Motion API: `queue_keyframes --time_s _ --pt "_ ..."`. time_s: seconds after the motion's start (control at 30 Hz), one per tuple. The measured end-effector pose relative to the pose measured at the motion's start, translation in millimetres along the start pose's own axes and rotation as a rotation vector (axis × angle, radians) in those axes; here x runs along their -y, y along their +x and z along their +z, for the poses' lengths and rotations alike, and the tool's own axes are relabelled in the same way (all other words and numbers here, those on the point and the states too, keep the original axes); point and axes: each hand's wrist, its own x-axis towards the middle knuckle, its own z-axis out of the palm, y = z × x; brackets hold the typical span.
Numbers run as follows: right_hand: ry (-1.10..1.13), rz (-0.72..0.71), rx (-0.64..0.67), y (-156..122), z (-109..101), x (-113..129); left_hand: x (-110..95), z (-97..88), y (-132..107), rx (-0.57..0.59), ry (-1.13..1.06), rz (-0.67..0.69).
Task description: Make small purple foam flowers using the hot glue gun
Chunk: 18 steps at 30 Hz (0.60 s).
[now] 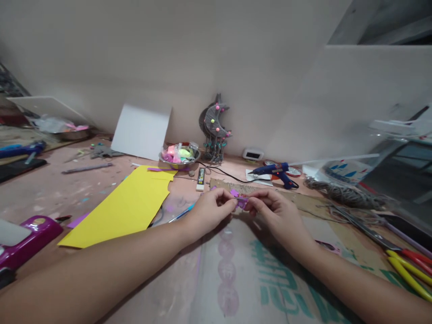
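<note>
My left hand (pixel 216 208) and my right hand (pixel 275 209) meet over the cardboard, each pinching one side of a small purple cut-out piece (pixel 242 203). A thin greyish strip seems to run across it between my fingertips; its exact form is too small to tell. Just behind my fingers lies another bit of purple (pixel 234 193), perhaps part of the same piece. Under both hands is a printed cardboard sheet (pixel 246 270). Beyond my right hand, a blue glue gun (pixel 273 169) rests with its nozzle to the left.
Yellow paper (pixel 118 209) lies left of my left arm, near a magenta tool (pixel 37 234). Behind stand a metal bowl (pixel 180 158) of coloured clay and a grey moon ornament (pixel 216 123). Scissors (pixel 381 240) and grey yarn (pixel 344 193) lie at right.
</note>
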Motion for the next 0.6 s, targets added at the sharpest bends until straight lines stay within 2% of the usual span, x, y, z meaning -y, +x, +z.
queue_keyframes --time_s 0.17,0.27,0.4,0.6 --pt "0.029 0.032 0.022 1.3 0.1 -1.0 1.0 1.5 1.0 0.045 -0.119 -0.020" --pt "0.081 0.061 0.073 2.9 0.7 -5.0 0.3 1.7 2.1 0.032 -0.157 -0.054" --pt "0.143 -0.022 0.089 4.7 1.9 -11.9 -0.3 0.9 2.7 -0.015 -0.138 -0.059" --pt "-0.127 0.004 -0.044 3.6 -2.7 -5.3 1.8 0.6 0.3 -0.006 -0.055 -0.048"
